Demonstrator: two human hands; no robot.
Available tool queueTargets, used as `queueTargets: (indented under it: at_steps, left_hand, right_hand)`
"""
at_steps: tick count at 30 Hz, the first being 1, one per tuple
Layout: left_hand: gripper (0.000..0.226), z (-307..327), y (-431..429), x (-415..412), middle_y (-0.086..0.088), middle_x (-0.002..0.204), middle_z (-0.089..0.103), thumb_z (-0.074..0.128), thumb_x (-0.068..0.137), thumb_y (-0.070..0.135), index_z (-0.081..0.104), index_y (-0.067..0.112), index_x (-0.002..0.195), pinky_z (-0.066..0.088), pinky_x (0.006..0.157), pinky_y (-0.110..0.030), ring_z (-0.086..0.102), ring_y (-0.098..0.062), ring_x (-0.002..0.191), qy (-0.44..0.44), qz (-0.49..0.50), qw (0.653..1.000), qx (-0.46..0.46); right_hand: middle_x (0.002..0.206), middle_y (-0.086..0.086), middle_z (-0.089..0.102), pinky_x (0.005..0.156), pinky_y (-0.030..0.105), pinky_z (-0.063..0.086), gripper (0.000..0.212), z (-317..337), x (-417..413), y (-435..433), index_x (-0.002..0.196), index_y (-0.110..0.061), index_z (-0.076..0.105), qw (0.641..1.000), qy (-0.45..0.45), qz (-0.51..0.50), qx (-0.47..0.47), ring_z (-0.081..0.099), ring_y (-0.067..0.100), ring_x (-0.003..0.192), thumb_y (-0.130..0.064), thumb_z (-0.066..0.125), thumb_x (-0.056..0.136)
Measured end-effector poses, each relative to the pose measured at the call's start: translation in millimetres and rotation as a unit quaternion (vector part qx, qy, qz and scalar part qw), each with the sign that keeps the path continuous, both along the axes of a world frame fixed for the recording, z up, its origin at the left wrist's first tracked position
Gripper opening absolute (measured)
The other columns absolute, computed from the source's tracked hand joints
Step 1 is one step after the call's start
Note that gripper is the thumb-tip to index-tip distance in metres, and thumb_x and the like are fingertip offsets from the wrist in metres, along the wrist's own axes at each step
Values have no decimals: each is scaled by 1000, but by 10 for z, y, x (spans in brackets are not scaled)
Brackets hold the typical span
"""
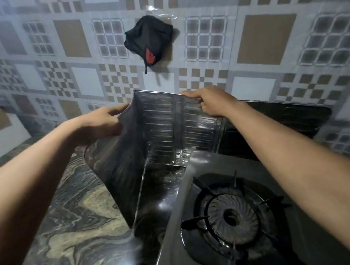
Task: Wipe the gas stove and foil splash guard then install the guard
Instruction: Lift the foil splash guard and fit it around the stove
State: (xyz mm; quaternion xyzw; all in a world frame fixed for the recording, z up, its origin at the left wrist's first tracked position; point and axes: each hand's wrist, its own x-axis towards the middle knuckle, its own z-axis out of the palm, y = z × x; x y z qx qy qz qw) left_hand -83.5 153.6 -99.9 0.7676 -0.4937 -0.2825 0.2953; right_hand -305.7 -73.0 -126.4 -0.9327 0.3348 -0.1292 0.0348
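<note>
- You have the foil splash guard (pixel 165 131) pinched by its top edge: your left hand (pixel 101 123) is closed on the upper corner of the side panel, and your right hand (pixel 207 102) is closed on the top rim of the ribbed back panel, thumb and fingers on either face.
- The guard stands upright between your two hands and hangs down from them. Its bottom edge sits at the rear left corner of the gas stove (pixel 198 195), just below and slightly toward you from your right hand.
- Its long axis runs along the folded panels: the ribbed panel lies across, roughly parallel to the tiled wall (pixel 268 41) beyond your hands. The panel under your left hand turns at the fold and runs toward you along the stove's left side. The open, reflective side faces the burner (pixel 231 217) below your right forearm.
- Likely risk: the foil is thin, so a hard pinch or a pull of your hands apart could crease or tear it at the fold.
- Likely risk: the side panel seems to bow outward over the tabletop (pixel 69 209) beneath your left forearm. If you let go before it sits flat against the stove, it may splay or tip.
- A further part of the guard seems to continue beyond your right hand behind the stove; I cannot tell whether it is seated.
- The black cloth (pixel 150 39) hangs on the wall, well above both hands.
</note>
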Motion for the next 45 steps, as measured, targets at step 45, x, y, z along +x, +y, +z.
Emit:
queueTargets:
  at_steps: [45]
  left_hand:
    - [77,-215,-725,-1049,-8,113,72,53,79,-10,55,44,134,61,77,-47,73,-30,92,43,-123,991,30]
  right_hand:
    - [93,-3,51,78,32,48,46,-280,-789,-473,141,-29,53,994,-87,-35,-51,58,16,86,-13,55,98]
